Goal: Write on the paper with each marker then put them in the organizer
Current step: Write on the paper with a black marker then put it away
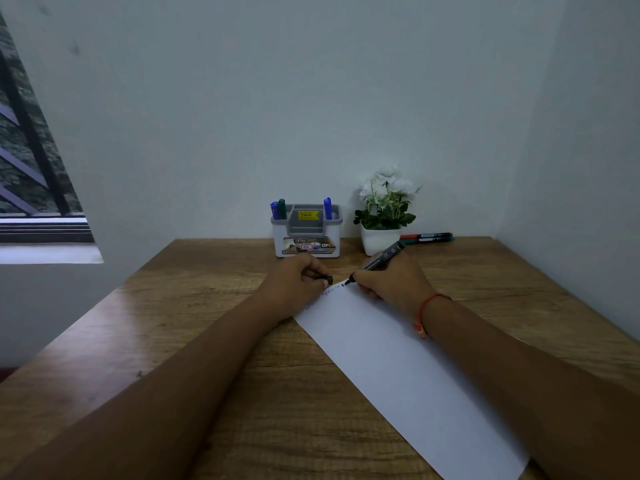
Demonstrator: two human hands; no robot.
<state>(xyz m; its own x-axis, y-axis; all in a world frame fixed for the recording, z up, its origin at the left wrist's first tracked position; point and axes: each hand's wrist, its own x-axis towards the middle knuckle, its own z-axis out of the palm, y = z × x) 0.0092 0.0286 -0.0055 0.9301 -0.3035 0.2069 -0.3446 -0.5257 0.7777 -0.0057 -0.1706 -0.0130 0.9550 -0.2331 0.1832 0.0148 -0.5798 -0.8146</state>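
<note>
Now right hand (389,284) grips marker (379,260), left hand (294,282) pinches cap (326,279); paper (398,368) could slide and smear if left lifts

The white paper (398,368) lies slanted — an uncapped black marker (379,261) touches its far end. The organizer (308,249) holds three markers (327,208) upright; two capped markers (427,236) lie to its right.

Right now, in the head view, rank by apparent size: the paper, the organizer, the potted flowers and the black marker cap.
1. White paper, though nearness enlarges it.
2. Potted flowers and organizer look alike; unranked.
3. Black marker cap, smallest.
</note>
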